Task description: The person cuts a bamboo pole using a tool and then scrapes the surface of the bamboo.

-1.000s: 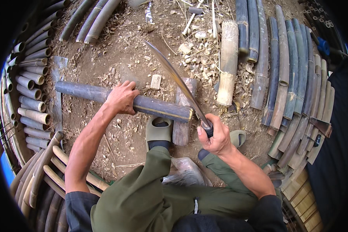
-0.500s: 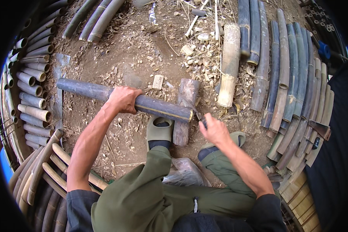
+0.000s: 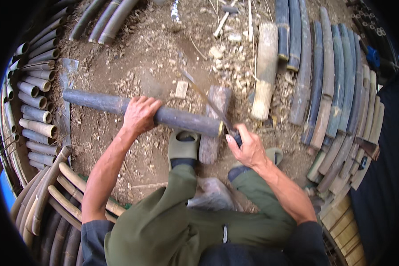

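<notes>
My left hand (image 3: 141,116) is wrapped over a dark bamboo pole (image 3: 181,120), around its middle. The pole lies slantwise in front of me, its right part resting across a short wooden log (image 3: 209,150) on the ground. At the pole's right end a pale yellow cut face shows. My right hand (image 3: 249,146) is closed round the dark handle of a long-bladed knife (image 3: 212,104). Its narrow blade points up and left, passing beside the pole's right end and above the log. Whether the blade touches the pole, I cannot tell.
A thick pale bamboo piece (image 3: 266,73) and long bamboo poles (image 3: 317,84) lie at the right. Cut bamboo tubes (image 3: 40,116) are stacked at the left. Wood chips and a hammer (image 3: 226,18) lie ahead. My sandalled foot (image 3: 183,148) is just below the pole.
The knife has swung so its blade shows at full length, pointing up and left. The pole has turned a little, hiding the pale line along its side. My left hand keeps its hold.
</notes>
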Demonstrator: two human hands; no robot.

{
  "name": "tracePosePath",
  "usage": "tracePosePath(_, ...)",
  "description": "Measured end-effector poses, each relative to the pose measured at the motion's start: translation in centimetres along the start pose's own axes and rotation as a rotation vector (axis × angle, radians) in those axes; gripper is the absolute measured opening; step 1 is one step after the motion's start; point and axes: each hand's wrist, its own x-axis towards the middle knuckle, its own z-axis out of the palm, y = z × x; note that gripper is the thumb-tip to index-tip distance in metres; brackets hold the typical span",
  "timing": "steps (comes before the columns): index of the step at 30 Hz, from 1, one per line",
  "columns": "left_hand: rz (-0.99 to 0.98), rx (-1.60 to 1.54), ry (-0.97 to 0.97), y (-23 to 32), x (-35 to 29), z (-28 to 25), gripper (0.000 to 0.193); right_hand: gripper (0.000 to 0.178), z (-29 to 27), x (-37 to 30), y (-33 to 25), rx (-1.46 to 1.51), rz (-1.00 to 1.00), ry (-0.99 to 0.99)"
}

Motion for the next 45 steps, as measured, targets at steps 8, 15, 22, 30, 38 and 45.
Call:
tracePosePath(8, 0.043, 0.079, 0.268, 0.8, -0.9, 1.2, 0.036, 0.030, 0.7, -0.4, 4.2, -0.156, 0.288, -0.268)
tracePosePath(15, 0.012, 0.101, 0.353, 1.4, -1.7, 1.8, 0.031, 0.030, 0.4, -0.5, -0.8, 0.089, -0.270, 0.267)
tracePosePath(22, -0.038, -0.066, -0.354, -0.1, 0.4, -2.6, 0.072, 0.031, 1.0, -0.5, 4.7, -0.066, 0.305, -0.295)
tracePosePath(30, 0.010, 0.022, -0.370, -0.9, 3.3, -2.4, 0.071, 0.033, -0.1, -2.1, 1.0, 0.000, 0.169, -0.026)
tracePosePath(38, 0.003, 0.028, -0.312, -0.2, 3.7, -2.9, 0.056, 0.028, 1.6, -2.2, 3.4, -0.364, 0.190, -0.160)
tracePosePath(45, 0.002, 0.061, -0.049, -0.4, 1.5, -0.7, 0.062, 0.030, 0.0, -0.9, -2.1, 0.094, -0.213, 0.310)
